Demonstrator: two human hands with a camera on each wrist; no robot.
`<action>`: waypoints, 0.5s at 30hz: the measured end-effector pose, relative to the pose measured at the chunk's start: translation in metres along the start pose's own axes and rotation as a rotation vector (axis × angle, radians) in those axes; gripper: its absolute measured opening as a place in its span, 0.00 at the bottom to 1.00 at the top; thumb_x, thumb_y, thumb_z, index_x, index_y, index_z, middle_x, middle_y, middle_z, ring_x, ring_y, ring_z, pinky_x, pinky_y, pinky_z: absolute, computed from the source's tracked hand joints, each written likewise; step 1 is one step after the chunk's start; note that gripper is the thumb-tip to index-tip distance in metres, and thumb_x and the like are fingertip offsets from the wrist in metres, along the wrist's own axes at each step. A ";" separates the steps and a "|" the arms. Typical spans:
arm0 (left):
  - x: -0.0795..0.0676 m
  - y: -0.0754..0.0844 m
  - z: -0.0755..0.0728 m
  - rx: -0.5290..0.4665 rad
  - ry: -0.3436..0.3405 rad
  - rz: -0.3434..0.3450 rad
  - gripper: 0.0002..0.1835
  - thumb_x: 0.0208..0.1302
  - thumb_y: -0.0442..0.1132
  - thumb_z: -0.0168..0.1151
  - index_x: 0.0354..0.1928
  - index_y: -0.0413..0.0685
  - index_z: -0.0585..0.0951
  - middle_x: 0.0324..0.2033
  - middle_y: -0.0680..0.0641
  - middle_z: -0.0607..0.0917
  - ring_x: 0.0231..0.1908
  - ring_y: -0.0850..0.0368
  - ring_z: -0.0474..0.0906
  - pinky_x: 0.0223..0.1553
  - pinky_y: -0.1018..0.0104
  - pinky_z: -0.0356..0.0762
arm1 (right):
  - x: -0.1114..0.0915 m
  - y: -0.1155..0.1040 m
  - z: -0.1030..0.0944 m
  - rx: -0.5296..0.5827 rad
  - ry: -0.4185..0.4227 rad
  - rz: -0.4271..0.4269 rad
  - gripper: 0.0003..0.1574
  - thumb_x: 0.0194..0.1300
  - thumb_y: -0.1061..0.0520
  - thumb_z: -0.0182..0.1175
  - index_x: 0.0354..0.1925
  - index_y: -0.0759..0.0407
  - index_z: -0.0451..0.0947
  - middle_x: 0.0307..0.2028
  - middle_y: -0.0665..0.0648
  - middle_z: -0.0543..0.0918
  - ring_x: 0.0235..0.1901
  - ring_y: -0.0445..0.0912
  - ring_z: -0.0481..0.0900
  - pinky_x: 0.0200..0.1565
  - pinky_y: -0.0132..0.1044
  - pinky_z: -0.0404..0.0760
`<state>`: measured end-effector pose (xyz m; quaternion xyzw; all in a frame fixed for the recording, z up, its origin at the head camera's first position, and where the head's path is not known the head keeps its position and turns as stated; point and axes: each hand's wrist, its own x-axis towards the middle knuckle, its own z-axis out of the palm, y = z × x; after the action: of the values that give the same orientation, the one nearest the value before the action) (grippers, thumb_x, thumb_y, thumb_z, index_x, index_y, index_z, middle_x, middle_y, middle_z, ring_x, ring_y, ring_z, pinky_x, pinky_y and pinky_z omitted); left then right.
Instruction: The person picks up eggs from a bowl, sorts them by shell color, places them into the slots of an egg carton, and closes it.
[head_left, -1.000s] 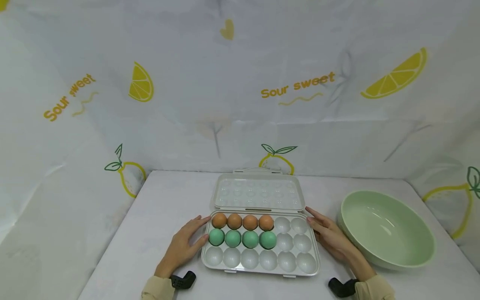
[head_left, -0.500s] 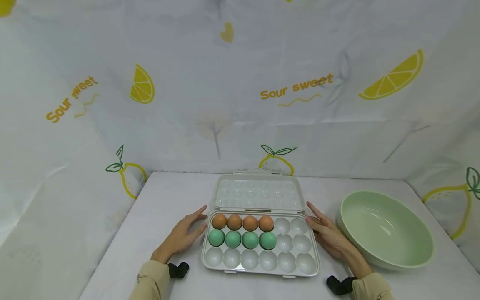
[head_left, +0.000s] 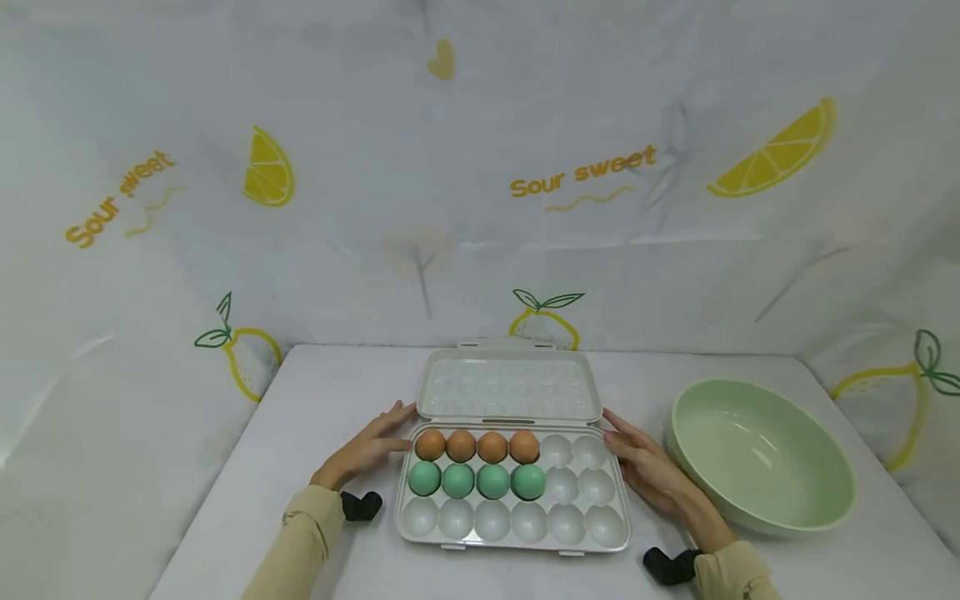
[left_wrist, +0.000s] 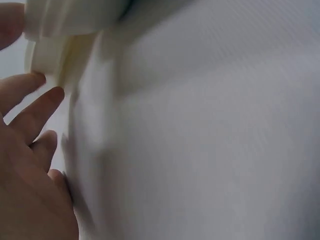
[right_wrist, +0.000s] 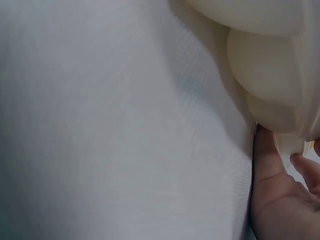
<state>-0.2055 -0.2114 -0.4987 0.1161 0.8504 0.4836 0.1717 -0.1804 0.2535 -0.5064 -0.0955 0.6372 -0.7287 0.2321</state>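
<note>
An egg box [head_left: 407, 527] lies on the table with its clear lid [head_left: 508, 385] folded back behind it. The back row holds several brown eggs [head_left: 461, 446], and several green eggs [head_left: 457, 481] fill most of the middle row; the front row of cups is bare. My left hand [head_left: 363, 450] is at the back left corner, its straight fingers at the lid's edge and its thumb by the tray's rim. On the opposite side my right hand [head_left: 652, 471] mirrors it, thumb touching the rim and fingers reaching along the lid. In the right wrist view, some fingers [right_wrist: 267, 155] are low beside the cups' undersides.
A large pale green bowl [head_left: 817, 525] stands at the right, close beside my right forearm. The white table [head_left: 300, 417] ends at a white curtain [head_left: 420, 150] printed with lemons at the back.
My left hand drew slightly away from the box's left side, then came back farther up, at the lid's corner. My right hand stayed at the right rim with small finger shifts.
</note>
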 end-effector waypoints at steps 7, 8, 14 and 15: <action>0.003 0.002 -0.001 -0.080 0.010 -0.030 0.41 0.64 0.38 0.62 0.79 0.48 0.60 0.81 0.42 0.54 0.82 0.36 0.36 0.81 0.32 0.28 | 0.001 0.000 0.005 -0.006 0.030 0.008 0.47 0.83 0.52 0.43 0.81 0.62 0.25 0.53 0.35 0.77 0.56 0.28 0.77 0.58 0.21 0.78; 0.004 0.002 -0.001 -0.087 0.011 -0.011 0.41 0.64 0.37 0.62 0.79 0.48 0.60 0.81 0.41 0.55 0.82 0.36 0.37 0.81 0.31 0.29 | 0.001 -0.001 0.005 -0.008 0.038 0.009 0.47 0.83 0.53 0.43 0.81 0.61 0.25 0.53 0.36 0.77 0.56 0.28 0.77 0.58 0.22 0.78; 0.007 -0.002 0.004 -0.125 0.024 0.111 0.41 0.64 0.34 0.60 0.79 0.43 0.58 0.79 0.38 0.59 0.82 0.35 0.41 0.81 0.32 0.34 | -0.001 0.001 0.005 0.008 0.053 -0.001 0.47 0.83 0.54 0.44 0.82 0.56 0.26 0.54 0.39 0.78 0.56 0.31 0.78 0.59 0.24 0.80; 0.007 -0.003 0.005 -0.126 0.030 0.121 0.41 0.64 0.33 0.60 0.79 0.43 0.58 0.79 0.37 0.59 0.81 0.35 0.42 0.81 0.32 0.36 | -0.001 0.001 0.006 0.017 0.062 0.003 0.47 0.83 0.54 0.45 0.82 0.55 0.27 0.54 0.38 0.78 0.57 0.31 0.78 0.59 0.24 0.80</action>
<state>-0.2095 -0.2064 -0.5048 0.1490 0.8122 0.5474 0.1362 -0.1764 0.2490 -0.5066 -0.0699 0.6381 -0.7364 0.2138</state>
